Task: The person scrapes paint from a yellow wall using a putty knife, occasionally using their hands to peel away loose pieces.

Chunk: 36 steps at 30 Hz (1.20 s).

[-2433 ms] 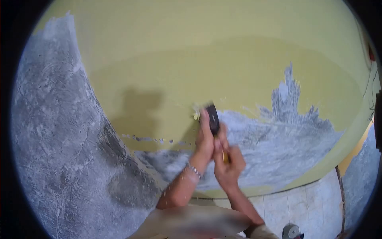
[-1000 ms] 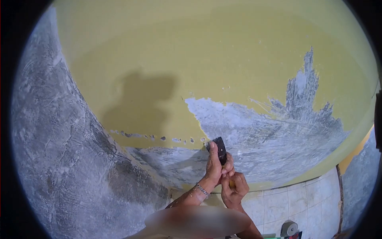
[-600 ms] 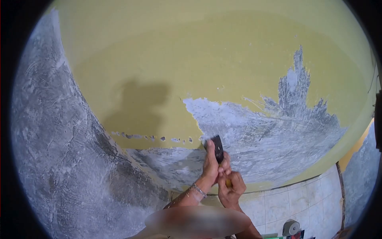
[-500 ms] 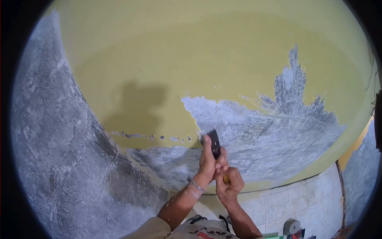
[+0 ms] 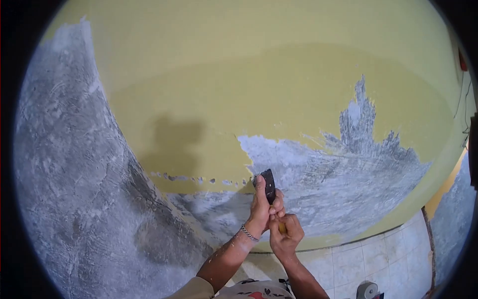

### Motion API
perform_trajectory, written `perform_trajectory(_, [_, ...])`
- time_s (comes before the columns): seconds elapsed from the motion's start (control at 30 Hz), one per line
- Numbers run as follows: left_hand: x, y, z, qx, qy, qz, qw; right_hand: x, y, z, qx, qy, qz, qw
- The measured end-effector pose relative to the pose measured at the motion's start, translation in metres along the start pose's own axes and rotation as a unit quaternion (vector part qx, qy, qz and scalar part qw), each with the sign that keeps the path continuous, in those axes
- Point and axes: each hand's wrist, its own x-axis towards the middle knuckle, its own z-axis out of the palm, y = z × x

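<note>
Both my hands are closed on a paint scraper (image 5: 269, 185) with a dark, flat blade and a yellow handle. My left hand (image 5: 261, 205) grips it near the blade, its thumb laid along the blade's left side. Lower down, my right hand (image 5: 286, 234) wraps the handle, and only a bit of yellow shows between its fingers. The blade's upper end is at the wall, by the left edge of a bare grey patch (image 5: 318, 182) where the yellow paint (image 5: 259, 94) stops. Whether the edge touches the wall is hard to see.
Rough grey wall (image 5: 74, 164) meets the yellow wall at a corner on the left. Small chipped spots (image 5: 212, 181) run left of the blade. Pale floor tiles (image 5: 361, 264) lie below, with a grey roll (image 5: 367, 290) on them. Wires (image 5: 467, 107) hang at far right.
The view has tilted up slightly, so the wall sits lower in it. Against the wall, the scraper has shifted a little up and left, with both hands still gripping it.
</note>
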Motion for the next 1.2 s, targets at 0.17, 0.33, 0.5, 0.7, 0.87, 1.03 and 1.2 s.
perform_trajectory(0.17, [-0.004, 0.037, 0.014, 0.011, 0.006, 0.038, 0.999, -0.005, -0.004, -0.008, -0.04, -0.039, 0.004, 0.998])
perform_trajectory(0.33, [0.002, 0.045, 0.016, 0.002, -0.005, 0.035, 0.999, 0.029, -0.017, 0.008, -0.036, -0.036, 0.002, 0.999])
perform_trajectory(0.5, [-0.01, 0.031, 0.014, -0.038, 0.015, -0.033, 0.999, 0.005, -0.012, 0.005, 0.011, -0.009, 0.014, 1.0])
perform_trajectory(0.7, [-0.008, 0.052, 0.017, 0.002, -0.035, 0.024, 0.999, 0.026, -0.028, 0.017, -0.001, 0.001, -0.02, 1.0])
perform_trajectory(0.87, [-0.003, 0.108, 0.048, -0.047, 0.03, 0.101, 0.993, 0.074, -0.049, 0.031, 0.06, -0.01, -0.022, 0.998])
perform_trajectory(1.03, [-0.004, 0.024, 0.004, -0.038, 0.04, 0.017, 0.998, 0.002, -0.004, 0.013, 0.024, -0.032, 0.018, 0.999])
perform_trajectory(1.2, [0.001, -0.095, -0.042, -0.051, 0.023, -0.048, 0.997, -0.088, 0.074, -0.02, 0.003, -0.062, 0.047, 0.997])
